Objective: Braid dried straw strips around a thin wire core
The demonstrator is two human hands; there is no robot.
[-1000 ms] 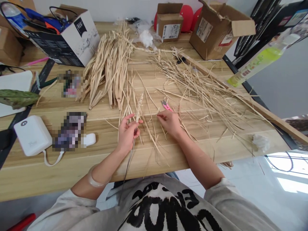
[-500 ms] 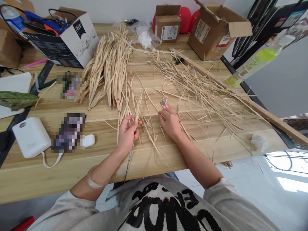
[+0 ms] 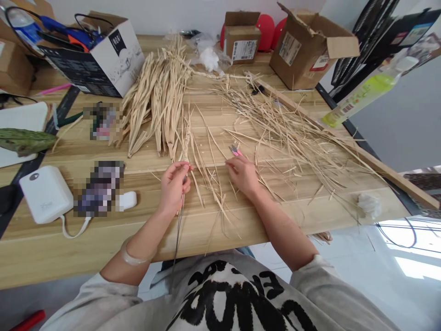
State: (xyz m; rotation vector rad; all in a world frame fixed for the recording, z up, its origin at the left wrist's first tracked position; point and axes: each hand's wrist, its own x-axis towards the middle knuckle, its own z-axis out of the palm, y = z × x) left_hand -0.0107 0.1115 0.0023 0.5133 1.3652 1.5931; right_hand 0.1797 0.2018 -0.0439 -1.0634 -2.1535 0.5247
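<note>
My left hand [image 3: 175,186] is closed in a pinch on a straw-wrapped wire stem [image 3: 186,146]. Its pale braided part points away from me over the table, and the thin bare wires [image 3: 178,234] trail down past the front edge. To the right, my right hand [image 3: 243,175] rests low over the wood with its fingers closed. Small pink-handled snips [image 3: 235,150] stick out from under it, blades pointing away; the hand hides their handles. Loose straw strips [image 3: 211,172] lie between the two hands.
A thick straw bundle [image 3: 156,103] lies behind my left hand, and scattered straw [image 3: 285,124] spreads at right beside a wooden strip [image 3: 386,171]. On the left are a white power bank [image 3: 46,195] and a phone [image 3: 99,188]. Cardboard boxes [image 3: 299,50] and a yellow-green bottle [image 3: 361,99] stand farther back.
My left hand has moved left with the straw-wrapped stem, which now lies over the loose strips beside the bundle. My right hand and the snips have hardly moved.
</note>
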